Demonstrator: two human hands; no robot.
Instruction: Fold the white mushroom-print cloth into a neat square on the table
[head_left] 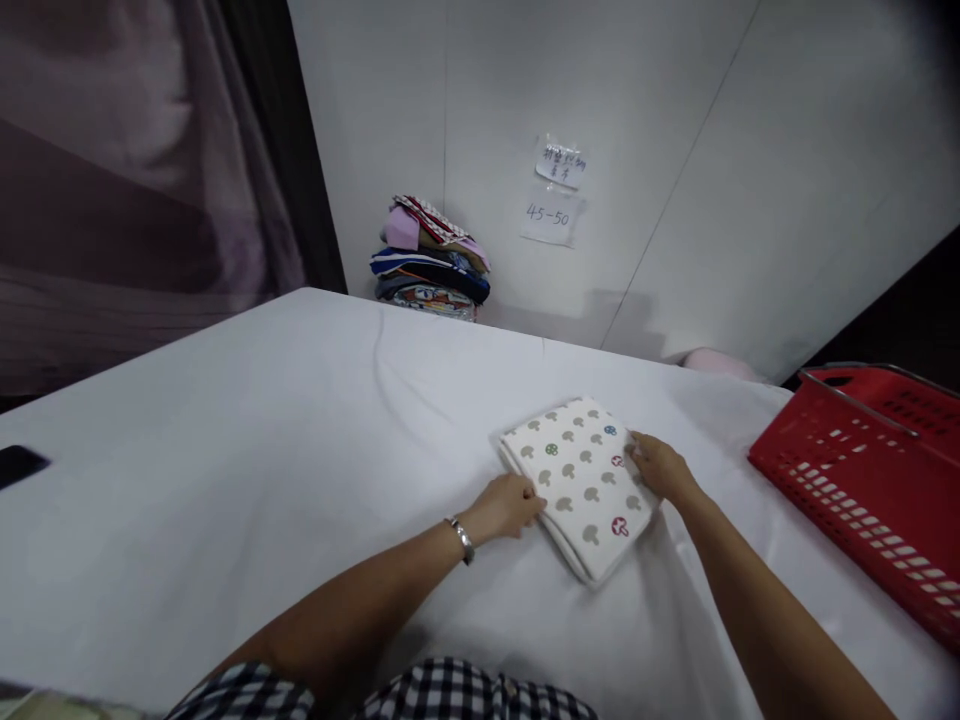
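The folded cloth (pixel 581 482), white with printed mushrooms, lies on the white-covered table (pixel 225 450), one corner toward the person; the left hand (pixel 504 507) pinches its left edge, the right hand (pixel 660 467) is closed on its right edge, and a red basket (pixel 862 445) stands farther right, apart from the cloth

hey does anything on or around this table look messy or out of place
Nothing seems spilled or damaged, and the folded cloth looks neat. Only the fabric stack by the wall is slightly untidy: its edges don't line up.
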